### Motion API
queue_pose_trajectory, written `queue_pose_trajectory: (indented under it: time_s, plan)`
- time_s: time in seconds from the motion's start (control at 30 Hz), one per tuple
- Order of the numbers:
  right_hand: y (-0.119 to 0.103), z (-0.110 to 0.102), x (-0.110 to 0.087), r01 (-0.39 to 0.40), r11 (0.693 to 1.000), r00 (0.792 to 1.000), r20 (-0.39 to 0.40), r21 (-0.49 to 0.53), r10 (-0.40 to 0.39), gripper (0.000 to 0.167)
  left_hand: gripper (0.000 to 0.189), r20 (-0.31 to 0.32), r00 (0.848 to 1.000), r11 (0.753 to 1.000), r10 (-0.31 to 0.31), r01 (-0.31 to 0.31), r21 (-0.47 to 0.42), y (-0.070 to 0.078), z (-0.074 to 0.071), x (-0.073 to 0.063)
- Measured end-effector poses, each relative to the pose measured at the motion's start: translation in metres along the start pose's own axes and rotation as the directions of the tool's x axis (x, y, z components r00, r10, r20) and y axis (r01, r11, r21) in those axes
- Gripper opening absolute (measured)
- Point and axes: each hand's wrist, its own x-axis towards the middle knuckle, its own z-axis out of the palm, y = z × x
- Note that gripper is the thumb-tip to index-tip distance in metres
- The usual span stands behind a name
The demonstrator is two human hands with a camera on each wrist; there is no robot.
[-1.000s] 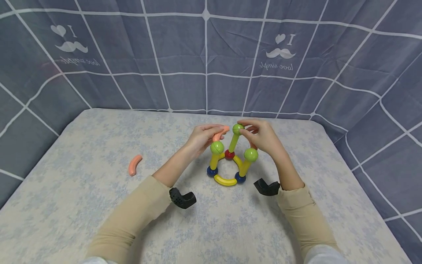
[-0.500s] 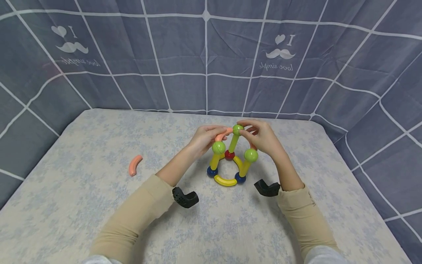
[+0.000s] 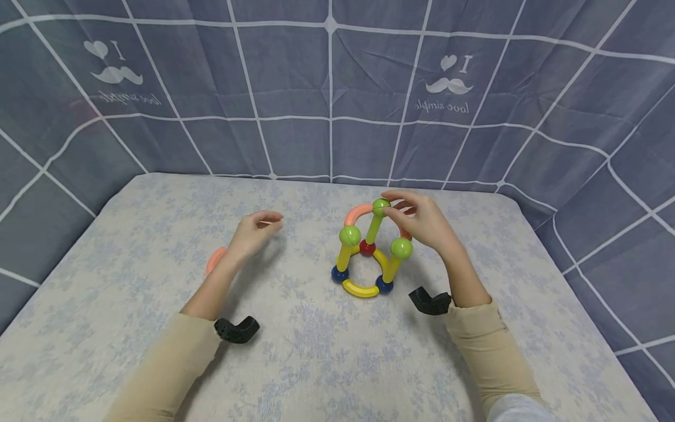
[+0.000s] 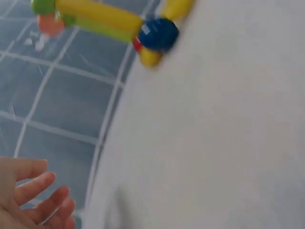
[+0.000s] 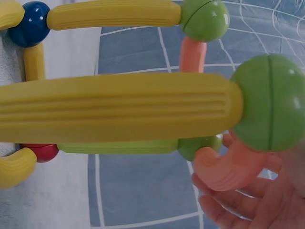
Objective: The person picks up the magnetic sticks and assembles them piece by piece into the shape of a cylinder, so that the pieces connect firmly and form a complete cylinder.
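Observation:
A frame of magnetic sticks and balls stands upright on the table. Curved yellow sticks [image 3: 361, 290] form its base ring with two blue balls [image 3: 340, 274] and a red ball [image 3: 367, 248]. Three upright sticks carry green balls [image 3: 350, 236]. Orange curved sticks [image 3: 358, 214] join the rear green ball to both front ones. My right hand [image 3: 424, 221] pinches the rear green ball [image 3: 381, 207] between thumb and fingers. Left of the frame, my left hand [image 3: 254, 235] hovers with loosely bent fingers and holds nothing. Partly behind its wrist lies a loose orange curved stick [image 3: 215, 259].
A pale patterned cloth covers the table [image 3: 316, 363]. Dark blue curtain with white lines [image 3: 295, 76] surrounds its back and sides. Black wrist mounts [image 3: 237, 330] stick out from both sleeves.
The left hand brought an orange curved stick against the rear green ball, let it go, and moved left toward the loose stick. The right hand has stayed at the rear ball.

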Motion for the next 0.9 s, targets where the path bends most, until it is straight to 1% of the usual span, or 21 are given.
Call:
queue_pose_trajectory:
  time_s: [0.07, 0.13, 0.23, 0.3, 0.37, 0.47, 0.57, 0.67, 0.77, 0.87, 0.9]
  plan:
    - [-0.002, -0.001, -0.001, 0.012, 1.0, 1.0, 0.0, -0.009, -0.012, 0.038, 0.035, -0.04, 0.999, 0.992, 0.007, -0.002, 0.125, -0.02, -0.016, -0.013]
    - [-0.003, -0.002, -0.002, 0.033, 0.999, 0.999, -0.001, -0.017, -0.033, 0.038, 0.034, -0.084, 0.996, 0.978, 0.02, -0.002, 0.209, -0.038, -0.031, -0.025]
    - [-0.004, -0.003, -0.003, 0.067, 0.997, 0.998, -0.005, -0.025, -0.067, 0.036, 0.035, -0.143, 0.989, 0.958, 0.042, 0.001, 0.287, -0.057, -0.048, -0.044]
    - [-0.004, -0.003, -0.003, 0.087, 0.996, 0.996, -0.008, -0.028, -0.088, 0.035, 0.036, -0.16, 0.986, 0.951, 0.047, 0.005, 0.309, -0.063, -0.055, -0.054]
    - [-0.003, -0.002, -0.003, 0.108, 0.994, 0.994, -0.008, -0.025, -0.108, 0.033, 0.037, -0.155, 0.987, 0.944, 0.035, 0.018, 0.33, -0.064, -0.059, -0.062]
    - [-0.002, -0.001, -0.002, 0.153, 0.988, 0.988, -0.003, -0.018, -0.153, 0.031, 0.037, -0.112, 0.994, 0.93, 0.012, 0.031, 0.367, -0.061, -0.061, -0.069]
    - [-0.002, 0.0, -0.002, 0.193, 0.981, 0.981, 0.009, -0.004, -0.193, 0.031, 0.035, -0.07, 0.998, 0.919, -0.01, 0.037, 0.393, -0.054, -0.058, -0.072]
    - [-0.002, -0.001, -0.001, 0.198, 0.98, 0.98, 0.017, 0.011, -0.199, 0.032, 0.034, -0.035, 0.999, 0.914, -0.015, 0.028, 0.406, -0.047, -0.052, -0.073]
    - [0.004, -0.003, 0.0, 0.179, 0.983, 0.984, 0.011, 0.033, -0.179, 0.032, 0.032, -0.021, 1.0, 0.923, 0.005, 0.003, 0.384, -0.041, -0.042, -0.072]
    - [0.016, -0.006, -0.001, 0.134, 0.987, 0.991, -0.014, 0.092, -0.133, 0.031, 0.034, 0.018, 1.0, 0.946, 0.019, -0.024, 0.324, -0.035, -0.029, -0.07]
    - [0.021, -0.007, -0.001, 0.118, 0.986, 0.993, -0.021, 0.117, -0.117, 0.031, 0.035, 0.041, 0.999, 0.957, 0.01, -0.022, 0.289, -0.033, -0.023, -0.069]
